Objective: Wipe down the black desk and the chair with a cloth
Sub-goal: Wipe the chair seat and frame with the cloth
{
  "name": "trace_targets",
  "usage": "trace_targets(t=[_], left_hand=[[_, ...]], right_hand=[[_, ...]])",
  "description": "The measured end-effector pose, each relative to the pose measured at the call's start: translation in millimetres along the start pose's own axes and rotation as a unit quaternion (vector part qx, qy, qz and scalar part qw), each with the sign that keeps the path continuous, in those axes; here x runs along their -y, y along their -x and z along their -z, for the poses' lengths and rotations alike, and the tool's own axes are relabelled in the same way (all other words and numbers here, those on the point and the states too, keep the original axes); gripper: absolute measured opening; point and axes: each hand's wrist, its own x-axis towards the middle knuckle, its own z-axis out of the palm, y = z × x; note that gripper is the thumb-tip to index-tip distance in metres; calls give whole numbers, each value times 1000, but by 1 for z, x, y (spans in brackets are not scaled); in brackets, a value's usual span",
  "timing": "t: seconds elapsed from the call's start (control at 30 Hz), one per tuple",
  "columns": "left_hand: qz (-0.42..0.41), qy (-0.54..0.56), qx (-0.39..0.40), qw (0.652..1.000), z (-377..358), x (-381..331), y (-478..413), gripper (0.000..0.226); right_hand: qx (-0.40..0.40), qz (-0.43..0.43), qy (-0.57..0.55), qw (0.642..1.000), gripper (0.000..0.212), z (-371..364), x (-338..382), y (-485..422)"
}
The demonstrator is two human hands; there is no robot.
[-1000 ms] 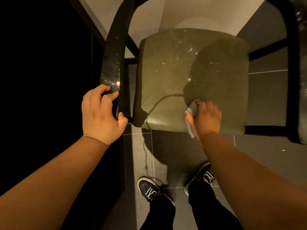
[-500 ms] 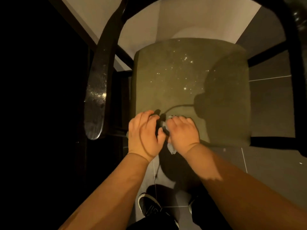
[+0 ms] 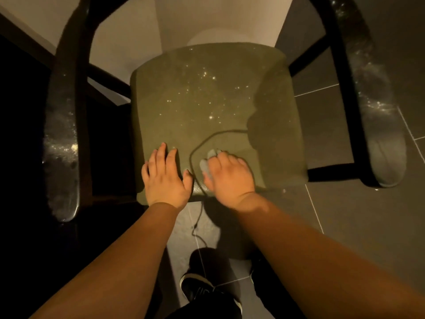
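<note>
On chair seat [image 3: 207, 100], right hand [image 3: 230, 178] grips cloth [image 3: 204, 165], left hand [image 3: 164, 178] flat.

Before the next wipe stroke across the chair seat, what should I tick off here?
1. Cloth gripped by right hand: ok, pressed on the seat.
2. Left hand bracing: ok, flat near the seat's front edge.
3. Seat ahead of the cloth unobstructed: ok, only bright specks.
4. Armrests clean: not ok, left armrest and right armrest look speckled.
5. Footing: ok, shoe stands back from the seat.
</note>
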Motion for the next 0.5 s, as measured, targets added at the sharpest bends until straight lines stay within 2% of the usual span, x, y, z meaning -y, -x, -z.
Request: trace_targets(t=[0.07, 0.13, 0.2, 0.27, 0.33, 0.4, 0.5], left_hand=[[0, -5, 3, 1000, 1, 0, -1, 70], [-1, -10, 8, 1000, 1, -2, -2, 70], [2, -8, 13, 1000, 2, -3, -2, 70], [1, -7, 10, 1000, 1, -3, -2, 70], [3, -4, 9, 1000, 1, -3, -2, 71], [10, 3, 7, 1000, 2, -4, -2, 71], [22, 22, 0, 1000, 4, -15, -3, 71]], right_hand=[[16, 24, 26, 999, 23, 2, -22, -1], [37, -6, 46, 998, 24, 20, -56, 1], [5, -66, 78, 995, 25, 38, -94, 7], [-19, -155, 96, 983, 14, 47, -120, 12], [-17, -214, 81, 973, 21, 45, -122, 14], [-25, -161, 63, 985, 22, 40, -99, 12], [20, -5, 10, 1000, 16, 22, -57, 13]])
